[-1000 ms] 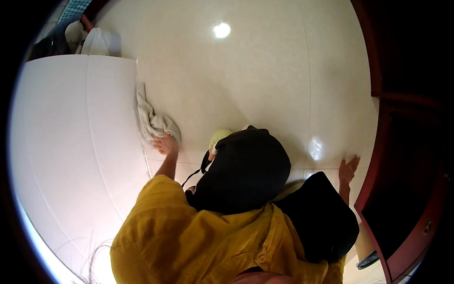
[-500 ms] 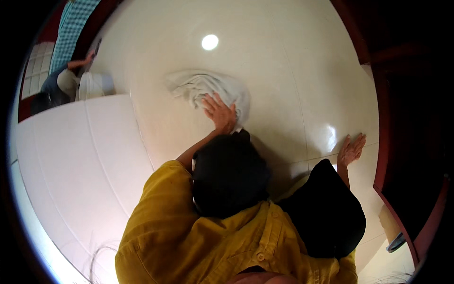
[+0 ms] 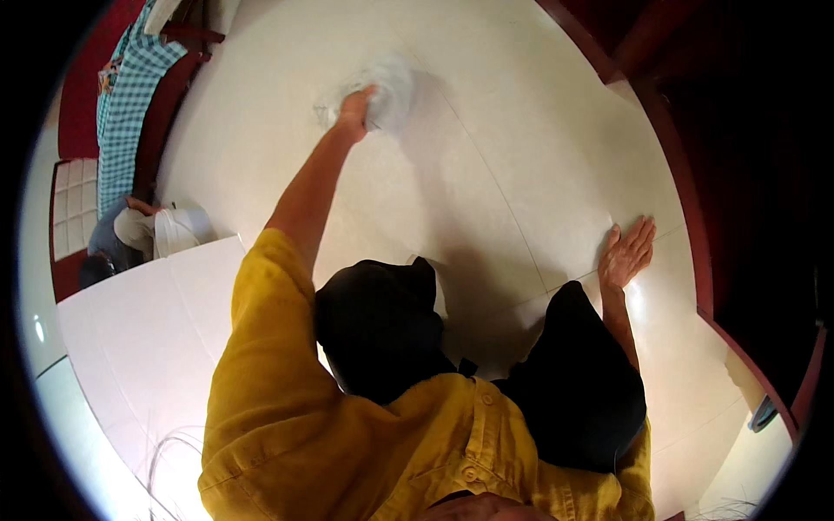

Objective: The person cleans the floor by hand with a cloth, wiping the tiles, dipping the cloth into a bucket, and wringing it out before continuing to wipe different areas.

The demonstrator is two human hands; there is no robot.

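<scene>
With my left arm stretched far forward, my left hand [image 3: 354,113] grips a pale grey cloth [image 3: 393,94] over the tiled floor [image 3: 495,95]. The cloth is bunched and smeared by motion, so I cannot tell how much of it touches the tiles. My right hand [image 3: 627,252] holds nothing; its fingers are spread and the palm rests flat on the floor to the right, beside my bent knee.
Dark red woodwork [image 3: 686,200] borders the floor on the right. A white panelled block [image 3: 148,304] stands at my left. Beyond it another person [image 3: 126,230] is beside a white bucket [image 3: 182,230]. A teal checked fabric [image 3: 135,104] hangs at the far left.
My left hand, spread flat on the cloth before, now grips it and has moved forward and slightly left with it. My right hand stays on the floor as the view shifts.
</scene>
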